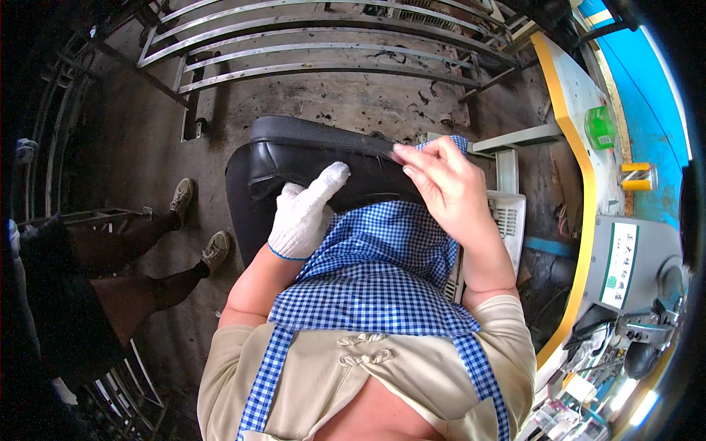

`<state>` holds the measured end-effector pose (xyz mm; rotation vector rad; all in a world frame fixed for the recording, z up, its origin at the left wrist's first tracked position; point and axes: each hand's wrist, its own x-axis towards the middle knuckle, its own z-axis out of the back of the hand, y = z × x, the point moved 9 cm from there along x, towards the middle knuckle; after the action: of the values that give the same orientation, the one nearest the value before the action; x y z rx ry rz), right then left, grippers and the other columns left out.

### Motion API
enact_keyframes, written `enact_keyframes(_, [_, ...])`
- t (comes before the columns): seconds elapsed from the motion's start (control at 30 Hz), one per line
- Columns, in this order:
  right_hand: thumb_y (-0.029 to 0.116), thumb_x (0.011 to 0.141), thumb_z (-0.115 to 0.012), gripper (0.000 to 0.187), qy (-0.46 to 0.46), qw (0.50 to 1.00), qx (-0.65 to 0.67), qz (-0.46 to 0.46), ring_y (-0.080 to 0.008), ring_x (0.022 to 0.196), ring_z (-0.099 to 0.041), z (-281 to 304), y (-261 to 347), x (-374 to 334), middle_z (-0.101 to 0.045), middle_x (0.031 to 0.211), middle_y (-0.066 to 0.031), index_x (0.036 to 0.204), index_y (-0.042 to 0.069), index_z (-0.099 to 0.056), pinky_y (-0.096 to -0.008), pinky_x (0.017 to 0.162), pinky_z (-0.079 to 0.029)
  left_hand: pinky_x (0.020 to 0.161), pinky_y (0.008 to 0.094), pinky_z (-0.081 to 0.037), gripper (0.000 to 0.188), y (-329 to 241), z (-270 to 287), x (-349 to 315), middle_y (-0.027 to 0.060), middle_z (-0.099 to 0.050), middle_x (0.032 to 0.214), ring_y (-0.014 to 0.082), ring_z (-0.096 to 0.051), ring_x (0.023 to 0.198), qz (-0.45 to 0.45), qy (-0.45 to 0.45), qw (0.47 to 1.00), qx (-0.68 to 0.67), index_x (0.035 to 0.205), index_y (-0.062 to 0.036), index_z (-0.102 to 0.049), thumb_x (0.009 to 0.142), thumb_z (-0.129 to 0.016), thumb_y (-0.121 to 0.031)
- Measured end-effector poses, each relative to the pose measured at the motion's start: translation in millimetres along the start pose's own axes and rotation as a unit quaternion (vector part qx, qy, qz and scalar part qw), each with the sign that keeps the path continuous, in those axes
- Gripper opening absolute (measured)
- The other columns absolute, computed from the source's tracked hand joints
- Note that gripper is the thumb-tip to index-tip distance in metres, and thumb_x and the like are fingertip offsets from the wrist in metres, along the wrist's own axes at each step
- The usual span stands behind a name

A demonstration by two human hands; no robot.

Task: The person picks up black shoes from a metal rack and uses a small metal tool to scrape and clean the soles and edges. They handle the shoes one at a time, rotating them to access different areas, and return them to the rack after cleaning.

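A black shoe (309,151) lies on its side over my lap, its heel to the left and its thick ridged sole turned up and away from me. My left hand (307,213), in a white knitted glove, grips the shoe's upper near the heel, thumb laid along its side. The bare right hand (443,180) pinches at the sole edge by the toe end. Any small thing between those fingertips is too fine to make out. Under the shoe is my blue-and-white checked apron (382,253).
Metal racks (331,70) stand ahead on the stained floor. To the right is a yellow-edged table (585,165) with a green container (600,127), a yellow-banded roll (638,176) and a grey machine (625,261). A white plastic basket (509,220) stands beside me. Another person's legs (158,290) show at left.
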<state>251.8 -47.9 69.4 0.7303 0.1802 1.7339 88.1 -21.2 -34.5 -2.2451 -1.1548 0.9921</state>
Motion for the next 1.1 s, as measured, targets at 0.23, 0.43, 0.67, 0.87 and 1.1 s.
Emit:
enact_keyframes(0.23, [0.014,0.075,-0.081,0.033,0.044,0.998,0.039,-0.015,-0.0188,0.073,-0.065,3,3,10,-0.061,0.084,-0.0065,0.105,0.005,-0.071,-0.0307,0.064,-0.052,0.09,0.037,-0.054,0.03,4,-13,1,0.014,-0.068,0.112,0.0252,-0.067,0.101,0.02,0.055,0.997,-0.052,0.118,0.0032,-0.062,0.09,-0.063,-0.009])
enact_keyframes(0.43, [0.012,0.075,-0.081,0.028,0.045,0.997,0.059,0.013,-0.0183,0.069,-0.065,-4,2,10,-0.061,0.082,-0.0063,0.102,0.007,-0.072,-0.029,0.06,-0.051,0.087,0.0344,-0.055,0.025,14,-1,-2,0.0121,-0.07,0.107,0.0231,-0.068,0.097,0.05,0.009,0.998,0.035,0.113,0.0012,-0.066,0.089,-0.062,-0.006])
enact_keyframes(0.67, [0.003,0.069,-0.078,0.026,0.081,0.976,-0.024,0.202,-0.0191,0.066,-0.065,-10,44,19,-0.061,0.081,-0.0044,0.094,0.008,-0.07,-0.0294,0.055,-0.052,0.09,0.0304,-0.053,0.028,22,12,0,0.0141,-0.069,0.117,0.0187,-0.067,0.104,0.013,0.066,0.978,0.196,0.115,0.0034,-0.067,0.089,-0.064,-0.006])
enact_keyframes(0.87, [0.013,0.076,-0.063,0.008,0.172,0.932,-0.155,0.279,-0.0165,0.065,-0.064,-24,62,21,-0.054,0.078,-0.0036,0.081,0.007,-0.063,-0.0294,0.053,-0.054,0.094,0.0337,-0.052,0.032,8,-1,-5,0.0096,-0.067,0.12,0.0201,-0.064,0.107,-0.027,0.081,0.94,0.33,0.121,-0.0015,-0.064,0.091,-0.067,-0.013])
enact_keyframes(1.1, [0.015,0.076,-0.064,0.01,0.217,0.904,-0.235,0.285,-0.0189,0.064,-0.066,-45,61,20,-0.056,0.078,-0.007,0.073,0.006,-0.059,-0.0309,0.054,-0.056,0.093,0.0336,-0.051,0.039,30,19,4,0.0088,-0.066,0.119,0.0191,-0.063,0.107,0.019,0.105,0.94,0.325,0.122,-0.0022,-0.064,0.087,-0.072,-0.018])
